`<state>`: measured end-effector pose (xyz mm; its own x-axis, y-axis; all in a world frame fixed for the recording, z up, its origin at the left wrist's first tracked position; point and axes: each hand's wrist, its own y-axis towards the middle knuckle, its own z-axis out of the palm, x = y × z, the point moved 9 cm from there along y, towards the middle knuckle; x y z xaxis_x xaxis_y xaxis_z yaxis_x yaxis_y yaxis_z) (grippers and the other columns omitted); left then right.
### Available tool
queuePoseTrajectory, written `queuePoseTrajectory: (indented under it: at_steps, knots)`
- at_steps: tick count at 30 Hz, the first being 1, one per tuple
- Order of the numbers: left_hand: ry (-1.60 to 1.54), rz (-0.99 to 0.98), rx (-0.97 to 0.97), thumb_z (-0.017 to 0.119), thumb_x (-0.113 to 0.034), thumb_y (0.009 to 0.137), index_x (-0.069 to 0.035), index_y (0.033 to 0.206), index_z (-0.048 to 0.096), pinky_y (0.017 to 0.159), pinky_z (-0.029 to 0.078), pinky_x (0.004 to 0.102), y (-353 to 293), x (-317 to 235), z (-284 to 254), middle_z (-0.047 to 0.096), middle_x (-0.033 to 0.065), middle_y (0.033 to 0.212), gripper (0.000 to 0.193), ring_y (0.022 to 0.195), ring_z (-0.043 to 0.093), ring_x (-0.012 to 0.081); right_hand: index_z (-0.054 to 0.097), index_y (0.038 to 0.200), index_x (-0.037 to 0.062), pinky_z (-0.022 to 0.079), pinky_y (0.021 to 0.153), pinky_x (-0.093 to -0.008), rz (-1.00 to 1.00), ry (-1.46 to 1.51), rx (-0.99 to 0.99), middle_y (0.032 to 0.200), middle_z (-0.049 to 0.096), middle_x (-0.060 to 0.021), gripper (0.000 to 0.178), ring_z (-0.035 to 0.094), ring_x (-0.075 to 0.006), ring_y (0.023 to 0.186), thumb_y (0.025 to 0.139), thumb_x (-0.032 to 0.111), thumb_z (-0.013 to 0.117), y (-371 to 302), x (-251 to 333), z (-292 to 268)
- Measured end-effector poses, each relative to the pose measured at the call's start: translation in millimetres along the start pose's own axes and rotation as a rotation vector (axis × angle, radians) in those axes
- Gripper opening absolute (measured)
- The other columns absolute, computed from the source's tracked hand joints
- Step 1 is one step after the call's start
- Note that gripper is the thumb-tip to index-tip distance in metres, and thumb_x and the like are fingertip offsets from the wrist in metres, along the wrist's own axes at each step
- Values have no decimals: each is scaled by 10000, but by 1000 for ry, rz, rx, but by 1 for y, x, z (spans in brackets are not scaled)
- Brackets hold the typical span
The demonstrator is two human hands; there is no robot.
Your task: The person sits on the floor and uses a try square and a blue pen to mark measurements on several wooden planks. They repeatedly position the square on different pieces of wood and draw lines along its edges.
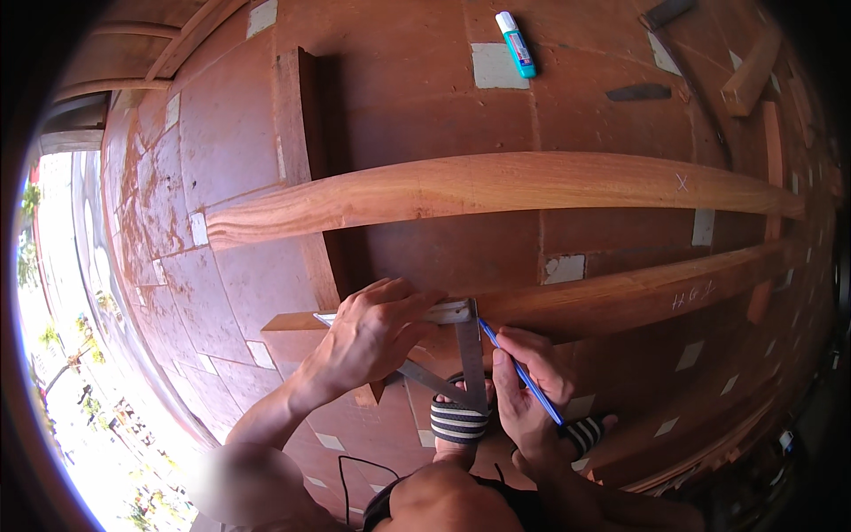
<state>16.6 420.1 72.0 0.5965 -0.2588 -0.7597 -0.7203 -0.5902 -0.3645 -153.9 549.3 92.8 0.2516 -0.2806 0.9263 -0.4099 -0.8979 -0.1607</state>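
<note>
Metal square (472,356) sits gripped by the arched left hand (377,328), the right hand (521,408) pinching a slanted blue pen (542,400)

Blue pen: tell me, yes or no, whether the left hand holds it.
No, the right hand holds the blue pen, while the left hand is on the metal square.

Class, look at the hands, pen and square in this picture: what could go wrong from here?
1. If the left hand eases off, the grey metal square might shift on the long reddish-brown wooden beam, spoiling any line drawn with the slim blue pen.
2. The square's blade juts past the beam's near edge, so the nearby right hand could knock it askew.
3. A slipping beam might hurt the foot in the black-and-white striped sandal.
</note>
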Motion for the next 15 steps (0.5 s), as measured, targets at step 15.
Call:
queuePoseTrajectory:
  at_steps: [15]
  knots:
    - [20,29,-14,852,-81,888,4,1318,764,848,609,465,0,-3,0,736,175,1019,447,944,729,378,781,1193,-30,640,899,-358,82,18,-3,1168,788,-200,215,806,-287,1022,978,-32,794,-8,-11,-4]
